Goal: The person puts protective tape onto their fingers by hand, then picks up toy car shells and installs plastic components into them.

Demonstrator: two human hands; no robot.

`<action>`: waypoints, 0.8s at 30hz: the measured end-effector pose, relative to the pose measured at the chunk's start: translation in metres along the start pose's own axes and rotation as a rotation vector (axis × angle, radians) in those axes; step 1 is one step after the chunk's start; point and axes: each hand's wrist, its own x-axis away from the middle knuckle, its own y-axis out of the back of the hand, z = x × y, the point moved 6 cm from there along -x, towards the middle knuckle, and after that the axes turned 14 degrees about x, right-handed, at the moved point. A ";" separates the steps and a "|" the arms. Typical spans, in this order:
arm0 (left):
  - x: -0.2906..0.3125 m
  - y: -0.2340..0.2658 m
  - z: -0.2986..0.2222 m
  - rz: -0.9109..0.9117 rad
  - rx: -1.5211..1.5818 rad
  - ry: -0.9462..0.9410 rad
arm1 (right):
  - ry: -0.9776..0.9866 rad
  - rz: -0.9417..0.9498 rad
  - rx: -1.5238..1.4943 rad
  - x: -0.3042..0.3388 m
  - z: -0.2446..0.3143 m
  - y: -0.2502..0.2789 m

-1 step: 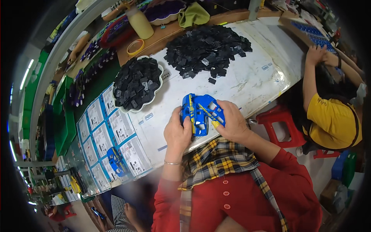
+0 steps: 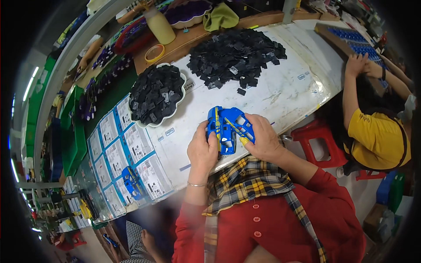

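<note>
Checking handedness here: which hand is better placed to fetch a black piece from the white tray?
Probably the left hand: the white tray of black pieces lies on its side, while the right hand cradles the blue toy car shell.

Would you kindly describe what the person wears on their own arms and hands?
Both hands are bare, without gloves. The left hand has a thin bracelet at the wrist. The right hand leads into a red sleeve; the left sleeve is red too.
</note>
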 end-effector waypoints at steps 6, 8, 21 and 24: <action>0.001 -0.003 0.018 -0.052 0.607 0.199 | -0.025 -0.051 -0.073 0.001 -0.012 0.003; 0.002 0.001 0.026 -0.064 0.775 0.218 | -0.065 -0.110 -0.027 -0.002 -0.021 0.007; 0.033 0.033 0.057 0.015 1.461 0.282 | -0.041 0.014 -0.085 -0.007 -0.028 -0.013; 0.045 0.043 0.115 -0.193 1.581 0.319 | -0.092 0.012 -0.132 -0.018 -0.036 -0.010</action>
